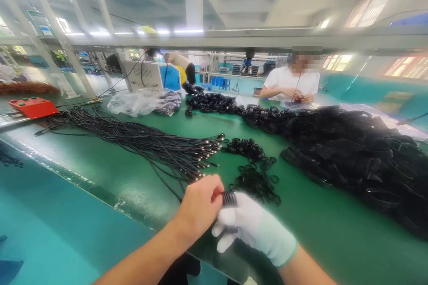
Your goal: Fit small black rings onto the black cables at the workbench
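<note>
I have my bare left hand (pixel 199 207) and my white-gloved right hand (pixel 254 227) together at the near edge of the green tabletop (pixel 133 178). Between them sits a small coil of thin black cable (pixel 229 197); the fingers of both hands are closed on it, the left pinching from the left side, the gloved ones wrapped under and around it.

Just beyond my hands lies a loose scatter of small black rubber rings (pixel 256 182), with another clump of them a little farther off. To the far left, a long bundle of straight black cables with metal plug ends (pixel 160 147) fans across the tabletop, its tips pointing toward me; by my judgement these are the ones not yet coiled, and there are many. To the right, a big heap of coiled black cables (pixel 354 151) runs from near to far, which I take as finished pieces. So a good share looks done, with plenty left.

At the far side, a person in a white shirt (pixel 290 82) works at something small. A red control box (pixel 32 107) sits far left.
</note>
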{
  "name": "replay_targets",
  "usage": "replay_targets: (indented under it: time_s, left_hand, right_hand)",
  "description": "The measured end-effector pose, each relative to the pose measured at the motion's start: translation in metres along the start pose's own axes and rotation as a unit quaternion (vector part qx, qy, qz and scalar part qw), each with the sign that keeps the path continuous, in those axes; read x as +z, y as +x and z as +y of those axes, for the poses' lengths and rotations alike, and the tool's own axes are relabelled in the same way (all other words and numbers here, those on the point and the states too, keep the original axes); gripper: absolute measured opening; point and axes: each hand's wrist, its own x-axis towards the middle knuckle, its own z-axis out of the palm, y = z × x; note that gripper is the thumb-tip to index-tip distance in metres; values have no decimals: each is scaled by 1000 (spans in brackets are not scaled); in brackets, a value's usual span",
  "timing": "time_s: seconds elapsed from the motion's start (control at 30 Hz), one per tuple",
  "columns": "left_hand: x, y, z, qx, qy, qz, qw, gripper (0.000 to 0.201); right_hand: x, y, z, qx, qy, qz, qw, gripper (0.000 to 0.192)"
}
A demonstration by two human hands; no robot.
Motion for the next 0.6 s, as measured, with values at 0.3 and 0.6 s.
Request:
replay_targets:
  time_s: [0.3, 0.6]
  left_hand:
    - [-15, 26, -10, 57, -7, -32, 998, 11]
    - [3, 44, -40, 59, 151, -134, 978, 5]
  right_hand:
    - [-31, -2, -1, -56, 50, 37, 996, 27]
    - [-53, -9, -19, -133, 92, 170, 972, 40]
